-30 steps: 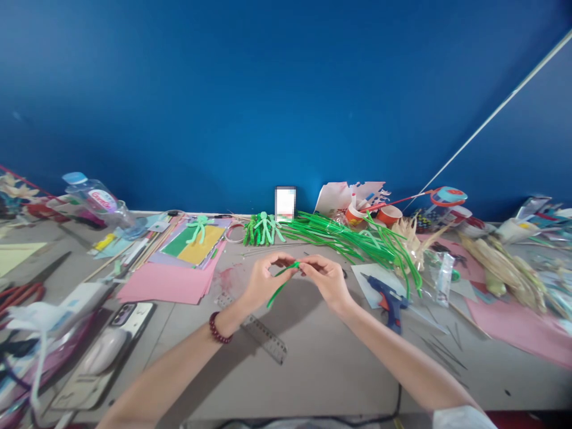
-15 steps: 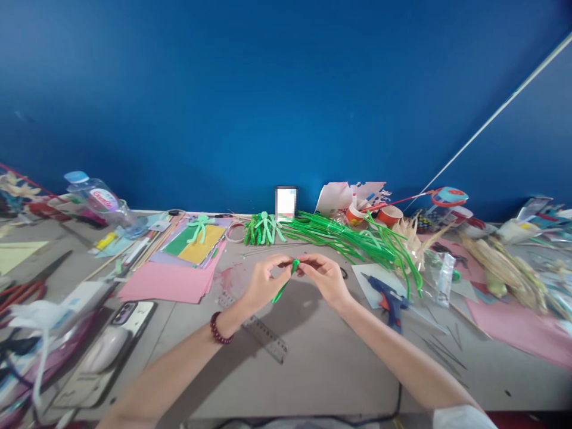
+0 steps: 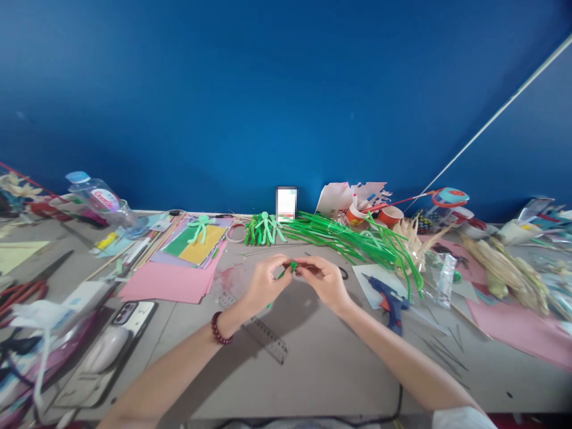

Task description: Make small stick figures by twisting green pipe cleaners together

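Between my fingertips, above the middle of the table, is a green pipe cleaner [image 3: 294, 266] with a small coiled end. My left hand [image 3: 269, 280] pinches it from the left, and part of its stem is hidden behind those fingers. From the other side, my right hand [image 3: 324, 279] closes thumb and forefinger at the coil. Behind my hands lies a heap of long green pipe cleaners [image 3: 339, 235]. Several small green pipe-cleaner figures [image 3: 264, 227] stand against the wall, and another light green figure [image 3: 201, 228] rests on coloured sheets to the left.
A clear ruler [image 3: 267, 339] lies under my left forearm. On the right are a blue glue gun [image 3: 390, 302] and dried husks [image 3: 504, 271]. To the left are pink paper [image 3: 167, 284], a phone [image 3: 129, 319], scissors [image 3: 27, 292] and a plastic bottle [image 3: 102, 199].
The pipe cleaner has turned between my fingers: its tail, which hung clear below the left hand, is now mostly hidden behind it. Both hands stay in nearly the same place.
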The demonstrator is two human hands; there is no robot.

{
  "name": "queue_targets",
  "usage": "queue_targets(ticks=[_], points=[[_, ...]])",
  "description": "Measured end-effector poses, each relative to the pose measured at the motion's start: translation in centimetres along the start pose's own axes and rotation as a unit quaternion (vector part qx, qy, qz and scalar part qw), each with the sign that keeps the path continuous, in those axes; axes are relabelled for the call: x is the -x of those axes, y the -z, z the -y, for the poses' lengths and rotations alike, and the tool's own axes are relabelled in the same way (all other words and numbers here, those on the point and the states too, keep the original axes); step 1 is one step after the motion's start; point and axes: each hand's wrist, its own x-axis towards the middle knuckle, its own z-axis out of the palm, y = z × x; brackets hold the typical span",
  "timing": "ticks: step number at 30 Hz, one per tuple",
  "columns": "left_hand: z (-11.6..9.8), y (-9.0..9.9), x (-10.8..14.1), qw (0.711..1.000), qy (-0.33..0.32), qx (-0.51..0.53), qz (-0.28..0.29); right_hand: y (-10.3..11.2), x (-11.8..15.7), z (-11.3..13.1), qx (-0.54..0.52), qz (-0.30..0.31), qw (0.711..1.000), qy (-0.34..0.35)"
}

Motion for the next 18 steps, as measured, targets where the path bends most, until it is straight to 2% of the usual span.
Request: queue_targets(ticks=[12,18], points=[[-0.3,0.2,-0.1,1.000,-0.022,-0.018,0.004,0.1,0.3,1.1,0.146,-0.013,0.980,0.136],[-0.3,0.3,0.1,0.995,-0.062,-0.083,0.006,0.1,0.5,0.8,0.207,-0.019,0.957,0.202]])
